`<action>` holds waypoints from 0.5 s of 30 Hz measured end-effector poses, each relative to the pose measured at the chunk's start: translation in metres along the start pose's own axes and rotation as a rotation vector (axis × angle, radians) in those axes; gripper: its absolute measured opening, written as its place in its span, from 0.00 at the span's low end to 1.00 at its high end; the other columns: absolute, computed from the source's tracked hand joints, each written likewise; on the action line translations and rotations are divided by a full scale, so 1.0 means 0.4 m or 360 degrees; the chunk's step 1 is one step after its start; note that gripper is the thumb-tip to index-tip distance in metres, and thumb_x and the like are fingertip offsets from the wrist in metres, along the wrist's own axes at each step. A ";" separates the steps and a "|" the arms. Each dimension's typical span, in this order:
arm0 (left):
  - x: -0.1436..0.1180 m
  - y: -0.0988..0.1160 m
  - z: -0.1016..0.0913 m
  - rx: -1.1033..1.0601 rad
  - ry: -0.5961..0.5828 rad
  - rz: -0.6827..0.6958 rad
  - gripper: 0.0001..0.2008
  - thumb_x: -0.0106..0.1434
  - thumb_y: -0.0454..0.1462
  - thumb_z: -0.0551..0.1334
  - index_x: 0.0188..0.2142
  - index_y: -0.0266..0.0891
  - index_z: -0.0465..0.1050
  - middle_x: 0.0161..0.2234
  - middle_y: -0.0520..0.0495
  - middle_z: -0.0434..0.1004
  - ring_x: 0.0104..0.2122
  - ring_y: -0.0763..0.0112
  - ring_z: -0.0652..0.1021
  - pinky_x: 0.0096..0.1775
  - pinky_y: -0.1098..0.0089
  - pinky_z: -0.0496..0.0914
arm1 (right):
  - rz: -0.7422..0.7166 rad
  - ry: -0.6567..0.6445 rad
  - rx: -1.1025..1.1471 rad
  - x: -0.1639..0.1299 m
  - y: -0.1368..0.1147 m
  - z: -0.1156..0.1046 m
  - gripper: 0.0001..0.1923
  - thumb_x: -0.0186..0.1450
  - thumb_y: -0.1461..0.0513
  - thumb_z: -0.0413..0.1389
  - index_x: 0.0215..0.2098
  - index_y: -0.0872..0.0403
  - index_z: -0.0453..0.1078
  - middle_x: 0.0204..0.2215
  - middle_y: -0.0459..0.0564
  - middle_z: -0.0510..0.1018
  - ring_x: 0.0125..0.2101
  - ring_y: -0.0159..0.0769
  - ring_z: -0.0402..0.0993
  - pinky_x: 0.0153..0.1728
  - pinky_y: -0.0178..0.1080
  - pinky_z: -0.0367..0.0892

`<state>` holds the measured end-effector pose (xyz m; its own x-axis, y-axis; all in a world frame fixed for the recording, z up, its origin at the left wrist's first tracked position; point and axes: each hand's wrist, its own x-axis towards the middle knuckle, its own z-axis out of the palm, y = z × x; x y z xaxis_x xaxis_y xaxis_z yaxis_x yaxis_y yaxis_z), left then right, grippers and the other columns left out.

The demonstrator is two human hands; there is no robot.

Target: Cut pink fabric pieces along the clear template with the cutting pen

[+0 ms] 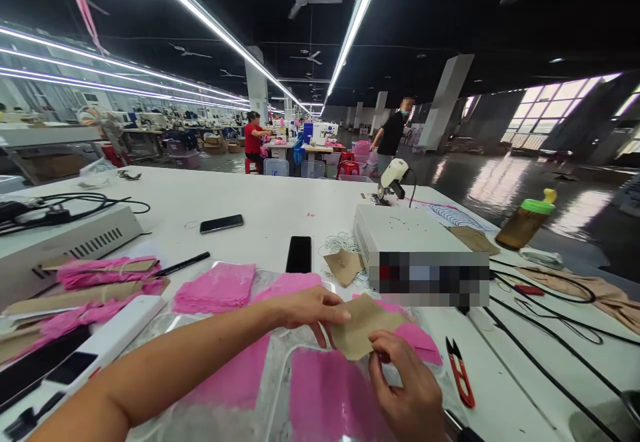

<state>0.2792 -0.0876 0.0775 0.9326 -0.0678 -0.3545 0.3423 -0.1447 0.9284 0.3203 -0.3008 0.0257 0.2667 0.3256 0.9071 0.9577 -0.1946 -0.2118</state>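
A piece of brown paper (363, 322) is held up over the pink cloth, tilted, between my two hands. My left hand (313, 312) grips its left edge, with some fingers reaching below it. At the lower right edge, my right hand (407, 382) pinches the paper between thumb and fingers. Beneath are clear plastic bags with flat pink cloth (327, 389) inside. A stack of pink cloth pieces (215, 287) lies left of my left hand, and more pink cloth (420, 343) shows beyond my right hand. Red-handled thread snips (461, 375) lie to the right.
On the white table (270, 195) are two phones, one black (299, 254), a black pen (184, 263), a white box device (415, 229), and a green-lidded bottle (525, 223). Cables (540, 369) cross the right side. Two people are farther back, one in red (254, 137).
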 end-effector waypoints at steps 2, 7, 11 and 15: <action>-0.023 -0.015 0.002 0.0112 0.0021 -0.0080 0.15 0.57 0.43 0.70 0.33 0.31 0.77 0.27 0.46 0.78 0.26 0.68 0.78 0.29 0.69 0.74 | -0.0027 -0.0051 0.0045 -0.007 -0.001 0.012 0.06 0.66 0.69 0.52 0.39 0.54 0.69 0.36 0.51 0.79 0.37 0.32 0.79 0.38 0.32 0.75; 0.021 -0.004 -0.065 0.0462 0.0499 -0.0109 0.14 0.69 0.42 0.61 0.49 0.34 0.71 0.44 0.44 0.75 0.40 0.66 0.78 0.41 0.62 0.76 | 0.0074 -0.0095 0.0055 -0.011 -0.001 0.027 0.10 0.67 0.67 0.53 0.45 0.54 0.71 0.41 0.53 0.79 0.39 0.34 0.79 0.32 0.32 0.76; 0.119 0.038 -0.123 0.0647 0.0776 0.0030 0.17 0.70 0.42 0.61 0.54 0.36 0.68 0.51 0.42 0.72 0.47 0.62 0.76 0.47 0.57 0.75 | 0.0142 -0.0180 0.0079 -0.015 0.004 0.024 0.08 0.67 0.66 0.52 0.42 0.53 0.72 0.41 0.54 0.79 0.38 0.34 0.79 0.28 0.31 0.76; 0.184 0.064 -0.114 0.0787 0.0902 0.0407 0.17 0.70 0.42 0.61 0.54 0.36 0.69 0.51 0.42 0.72 0.47 0.61 0.76 0.47 0.57 0.75 | 0.0170 -0.0182 0.0054 -0.018 0.012 0.017 0.08 0.67 0.65 0.52 0.42 0.53 0.72 0.41 0.54 0.80 0.35 0.33 0.79 0.25 0.30 0.74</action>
<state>0.3619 -0.0512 0.0803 0.9370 0.3355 0.0974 0.1433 -0.6233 0.7688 0.3237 -0.2977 0.0158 0.3762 0.4082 0.8318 0.9257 -0.2031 -0.3190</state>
